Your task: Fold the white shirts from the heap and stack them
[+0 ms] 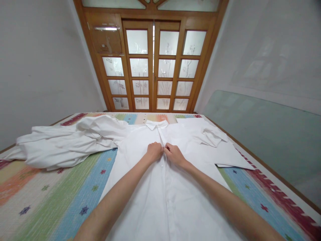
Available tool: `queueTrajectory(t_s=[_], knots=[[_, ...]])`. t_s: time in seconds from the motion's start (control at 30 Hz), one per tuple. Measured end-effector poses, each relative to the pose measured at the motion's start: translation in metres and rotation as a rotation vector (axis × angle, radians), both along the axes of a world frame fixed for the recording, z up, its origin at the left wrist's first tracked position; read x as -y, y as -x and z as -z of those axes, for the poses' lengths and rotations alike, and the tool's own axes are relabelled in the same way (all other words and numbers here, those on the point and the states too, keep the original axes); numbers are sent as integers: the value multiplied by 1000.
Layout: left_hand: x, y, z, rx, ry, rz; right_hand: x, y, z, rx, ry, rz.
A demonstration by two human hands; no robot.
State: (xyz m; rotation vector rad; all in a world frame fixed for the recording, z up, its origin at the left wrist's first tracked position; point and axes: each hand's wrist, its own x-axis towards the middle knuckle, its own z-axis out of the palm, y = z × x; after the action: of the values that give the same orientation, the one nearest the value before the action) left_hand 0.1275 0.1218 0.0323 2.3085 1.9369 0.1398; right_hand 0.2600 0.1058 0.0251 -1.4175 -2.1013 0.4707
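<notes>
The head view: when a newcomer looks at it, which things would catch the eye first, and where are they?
Probably the white shirt, spread across the middle, where the left hand and right hand meet at its front, below the collar. Next might come the colourful striped cover beneath it, showing at both sides, and the wooden doors at the far end.

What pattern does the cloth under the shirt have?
The cloth has stripes, including green, blue and orange, with small star shapes, seen best in the head view.
</notes>
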Motion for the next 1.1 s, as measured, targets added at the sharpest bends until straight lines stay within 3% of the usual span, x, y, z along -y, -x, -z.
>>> queueTrajectory(t_s=[0.3, 0.43, 0.57, 0.77, 0.93, 1.1], knots=[[-1, 12, 3, 37, -53, 126, -1, -2, 2, 32, 43, -86], [-4, 30, 5, 52, -153, 96, 2, -4, 0, 101, 67, -166], [-1, 51, 18, 45, -225, 72, 7, -3, -1, 194, 4, -160], [9, 67, 28, 39, -102, 146, 19, 0, -3, 345, -14, -165], [33, 80, 27, -6, -93, 208, 39, -9, 2, 433, -88, -239], [76, 95, 22, -17, -26, 283, 60, -43, 10, 408, -211, -329]])
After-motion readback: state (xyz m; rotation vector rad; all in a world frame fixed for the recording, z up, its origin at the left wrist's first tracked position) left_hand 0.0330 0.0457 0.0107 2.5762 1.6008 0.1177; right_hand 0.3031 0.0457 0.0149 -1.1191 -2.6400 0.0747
